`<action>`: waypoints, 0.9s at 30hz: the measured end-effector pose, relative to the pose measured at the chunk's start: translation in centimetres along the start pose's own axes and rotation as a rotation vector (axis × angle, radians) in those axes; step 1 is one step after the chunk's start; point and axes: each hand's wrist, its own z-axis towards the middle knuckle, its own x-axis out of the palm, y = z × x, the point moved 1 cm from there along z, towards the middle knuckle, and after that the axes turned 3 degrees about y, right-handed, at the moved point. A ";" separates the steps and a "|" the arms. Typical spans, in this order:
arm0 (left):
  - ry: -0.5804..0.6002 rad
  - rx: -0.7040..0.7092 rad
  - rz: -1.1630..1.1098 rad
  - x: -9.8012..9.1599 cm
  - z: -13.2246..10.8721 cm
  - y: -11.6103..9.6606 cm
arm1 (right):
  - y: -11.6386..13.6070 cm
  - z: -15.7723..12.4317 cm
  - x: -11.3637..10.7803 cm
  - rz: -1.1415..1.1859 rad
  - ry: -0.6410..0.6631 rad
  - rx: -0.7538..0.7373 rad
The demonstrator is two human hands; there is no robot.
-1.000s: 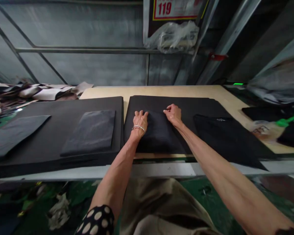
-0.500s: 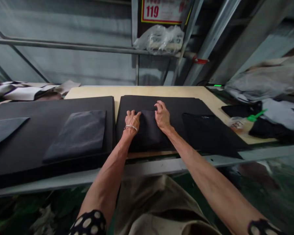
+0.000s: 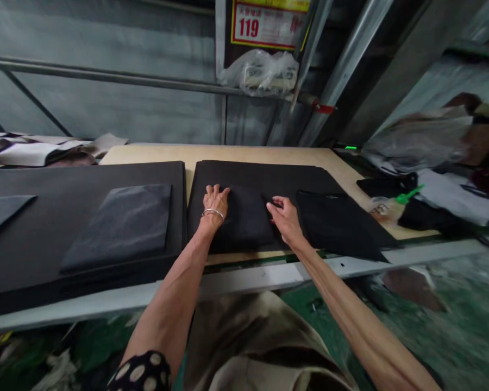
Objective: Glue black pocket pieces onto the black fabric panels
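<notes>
left hand [image 3: 214, 203] flat, fingers spread on folded black cloth [image 3: 244, 217] | right hand [image 3: 285, 220] fingers curled at its edge, can't tell if gripping | next probably needs a clean pinch there

119 placard [image 3: 267, 24]; plastic bag [image 3: 259, 73]; pale offcuts [image 3: 24, 154], far left; green floor [image 3: 452, 326] below
</notes>
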 end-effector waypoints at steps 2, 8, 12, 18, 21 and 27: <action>0.000 0.000 -0.001 0.2 0.0 0.1 | -0.1 -2.8 -0.7 0.034 0.036 -0.038; -0.002 -0.005 -0.005 0.7 0.2 0.3 | 1.0 -6.8 -1.0 -0.181 0.083 -0.233; 0.001 -0.012 0.008 0.8 0.3 0.1 | 1.2 -7.3 -0.7 -0.342 0.079 -0.349; -0.012 -0.015 0.041 0.4 0.0 -0.7 | 1.3 -7.8 -0.5 -0.455 0.085 -0.354; 0.018 -0.021 0.064 0.2 -0.1 -1.0 | 1.4 -7.7 -1.0 -0.431 0.098 -0.290; 0.072 -0.015 0.083 -0.1 0.1 -1.3 | 1.5 -6.8 -1.8 -0.290 0.182 -0.160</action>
